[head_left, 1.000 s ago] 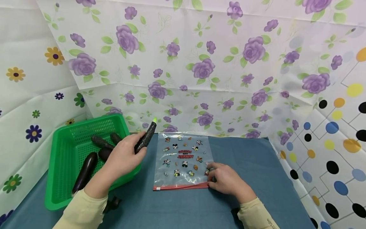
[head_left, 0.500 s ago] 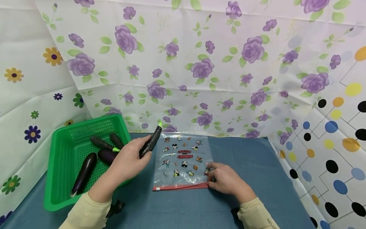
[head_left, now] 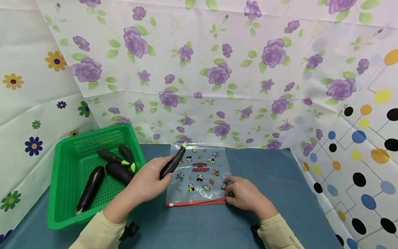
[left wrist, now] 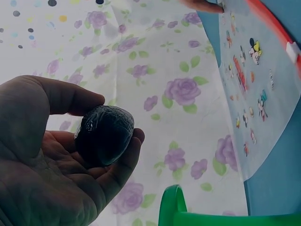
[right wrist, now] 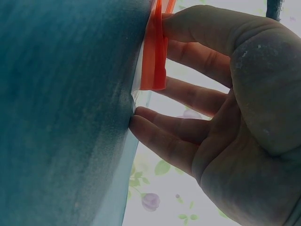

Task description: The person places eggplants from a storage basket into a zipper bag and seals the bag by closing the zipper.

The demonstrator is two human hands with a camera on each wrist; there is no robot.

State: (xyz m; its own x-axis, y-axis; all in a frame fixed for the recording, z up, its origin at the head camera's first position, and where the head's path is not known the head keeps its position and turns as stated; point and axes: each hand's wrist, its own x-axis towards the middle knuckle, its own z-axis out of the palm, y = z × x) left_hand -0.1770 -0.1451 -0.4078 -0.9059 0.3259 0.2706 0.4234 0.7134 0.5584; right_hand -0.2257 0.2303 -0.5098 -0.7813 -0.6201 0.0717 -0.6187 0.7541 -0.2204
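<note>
My left hand [head_left: 152,181] grips a dark, bumpy cucumber [head_left: 173,161] with a bright green tip, over the left side of a clear zip bag [head_left: 200,180]. In the left wrist view the dark rounded end of the cucumber [left wrist: 104,135] shows between thumb and curled fingers. The bag lies flat, printed with cartoon figures, its red zip strip [head_left: 199,203] towards me. At its near right corner, my right hand [head_left: 247,195] holds the edge. In the right wrist view, thumb and forefinger pinch the red strip [right wrist: 154,66]; the other fingers touch the cloth.
Left of the bag stands a green basket [head_left: 53,186]. Inside lie a long purple eggplant [head_left: 91,188], another eggplant [head_left: 119,173] and two bumpy cucumbers [head_left: 109,155]. Blue cloth [head_left: 192,228] covers the table; a flowered sheet [head_left: 205,121] hangs behind.
My left hand has carried the cucumber to the right, from beside the basket to over the bag's left part. The right hand stays at the bag's corner.
</note>
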